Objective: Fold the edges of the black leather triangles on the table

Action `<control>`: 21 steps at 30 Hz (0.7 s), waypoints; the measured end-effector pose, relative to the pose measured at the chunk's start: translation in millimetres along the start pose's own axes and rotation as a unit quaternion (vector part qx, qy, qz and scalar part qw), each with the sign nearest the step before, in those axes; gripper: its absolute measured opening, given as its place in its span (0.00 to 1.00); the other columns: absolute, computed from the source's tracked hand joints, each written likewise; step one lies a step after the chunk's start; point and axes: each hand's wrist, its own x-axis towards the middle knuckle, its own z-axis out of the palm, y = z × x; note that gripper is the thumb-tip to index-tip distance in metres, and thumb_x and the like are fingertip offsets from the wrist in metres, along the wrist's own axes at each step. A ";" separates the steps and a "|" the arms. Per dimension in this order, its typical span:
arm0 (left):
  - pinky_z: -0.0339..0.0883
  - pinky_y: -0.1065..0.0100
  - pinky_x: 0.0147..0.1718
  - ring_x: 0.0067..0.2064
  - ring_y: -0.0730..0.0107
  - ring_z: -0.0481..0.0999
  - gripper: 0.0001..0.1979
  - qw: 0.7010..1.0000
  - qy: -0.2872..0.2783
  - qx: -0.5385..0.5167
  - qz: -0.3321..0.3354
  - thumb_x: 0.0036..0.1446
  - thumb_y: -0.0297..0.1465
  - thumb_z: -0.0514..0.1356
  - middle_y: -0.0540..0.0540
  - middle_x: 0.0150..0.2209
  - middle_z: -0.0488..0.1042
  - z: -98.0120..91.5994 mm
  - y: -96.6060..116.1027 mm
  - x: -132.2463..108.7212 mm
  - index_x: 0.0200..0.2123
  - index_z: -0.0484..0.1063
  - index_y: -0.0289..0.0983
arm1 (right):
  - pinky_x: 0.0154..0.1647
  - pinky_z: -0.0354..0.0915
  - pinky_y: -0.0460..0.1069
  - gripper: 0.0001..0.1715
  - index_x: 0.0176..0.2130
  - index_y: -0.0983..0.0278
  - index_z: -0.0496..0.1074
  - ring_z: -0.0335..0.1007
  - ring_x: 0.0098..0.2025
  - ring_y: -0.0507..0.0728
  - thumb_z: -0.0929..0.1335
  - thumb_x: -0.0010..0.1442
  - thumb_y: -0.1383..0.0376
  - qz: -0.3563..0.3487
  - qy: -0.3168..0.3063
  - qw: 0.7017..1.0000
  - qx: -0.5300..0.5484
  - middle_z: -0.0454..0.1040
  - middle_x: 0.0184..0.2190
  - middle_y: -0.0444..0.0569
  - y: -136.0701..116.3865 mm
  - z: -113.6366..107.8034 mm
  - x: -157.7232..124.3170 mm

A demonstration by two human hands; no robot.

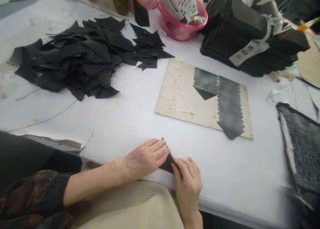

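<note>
Black piece (167, 166) sits at the worktop's (220, 175) front edge, short of the board's (180, 99) front edge. Left hand (148, 157) lies across it, fingers together; looks like it pins the piece flat. Can't tell whether the left thumb pinches underneath. Right hand (188, 179) grips the piece's right side between thumb and forefinger, probably to steady that edge. Tip pokes out past the left fingertips, toward the board.

Board carries two rows (230, 102) of overlapped pieces, saw-toothed at the sides. Overlap likely holds spacing even and saves room. Right row is longer; its last tip overhangs the board's front edge, near the front right corner.

Loose heap (77, 55) is toward the worktop's back left, within the left arm's reach I'd say. Pink basin (183, 29) and strapped bundle (232, 29) stand behind the board; strap presumably stops the stack sliding.

Room: hands are apart from the board, plain white surface between. Most slack is rightward, up to the dark cloth (302, 149) at the right edge. Tightest side is the front: both wrists come in over that edge.
</note>
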 end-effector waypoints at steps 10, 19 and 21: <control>0.70 0.54 0.51 0.54 0.51 0.71 0.14 0.999 -0.029 0.016 -0.007 0.64 0.25 0.56 0.35 0.49 0.72 -0.6 6.8 -3.0 0.52 0.68 0.30 | 0.56 0.63 0.60 0.15 0.47 0.61 0.75 0.67 0.40 0.55 0.66 0.64 0.75 -0.013 -0.006 0.999 -0.029 0.72 0.36 0.48 4.4 -3.8 -14.1; 0.65 0.57 0.57 0.54 0.58 0.70 0.09 0.999 -0.005 -0.023 0.029 0.64 0.21 0.55 0.38 0.47 0.73 5.9 12.0 2.6 0.46 0.71 0.27 | 0.56 0.63 0.60 0.15 0.48 0.61 0.75 0.65 0.40 0.55 0.64 0.65 0.74 0.004 -0.011 0.999 -0.045 0.71 0.36 0.49 0.6 -1.6 -14.5; 0.65 0.58 0.56 0.52 0.58 0.71 0.09 0.999 0.006 -0.034 0.036 0.64 0.22 0.54 0.39 0.46 0.73 5.6 12.5 3.5 0.44 0.72 0.28 | 0.57 0.63 0.60 0.15 0.48 0.60 0.74 0.66 0.40 0.55 0.64 0.66 0.73 0.008 -0.019 0.999 -0.044 0.72 0.36 0.48 1.2 -3.1 -15.2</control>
